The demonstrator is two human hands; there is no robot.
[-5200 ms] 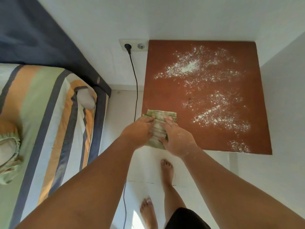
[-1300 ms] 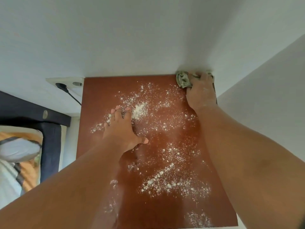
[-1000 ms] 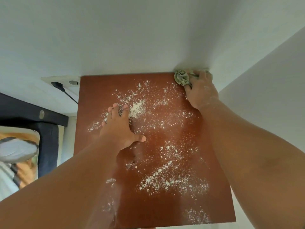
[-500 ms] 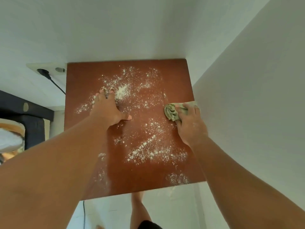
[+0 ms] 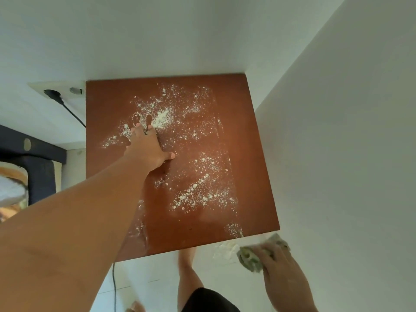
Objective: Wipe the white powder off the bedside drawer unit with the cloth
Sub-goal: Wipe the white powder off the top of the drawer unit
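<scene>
While looking down on the bedside drawer unit [image 5: 252, 172], wedged in a white corner: brown surface dusted through the middle with white powder [image 5: 162, 118], right strip nearly bare. Pressing the left hand [image 5: 147, 149] flat, fingers [image 5: 135, 131] spread, on the far powder patch. Clutching the bunched green cloth [image 5: 248, 258] in the right hand [image 5: 281, 273], off the front right corner, clear of the surface. Plugged wall socket [image 5: 65, 91] left of the unit.

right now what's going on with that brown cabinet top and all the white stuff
A person is wiping white powder off the bedside drawer unit. The right hand grips a green cloth just past the front right corner, off the top. The left hand rests flat among the powder. A strip along the right edge looks clean; most powder is still there.
</scene>
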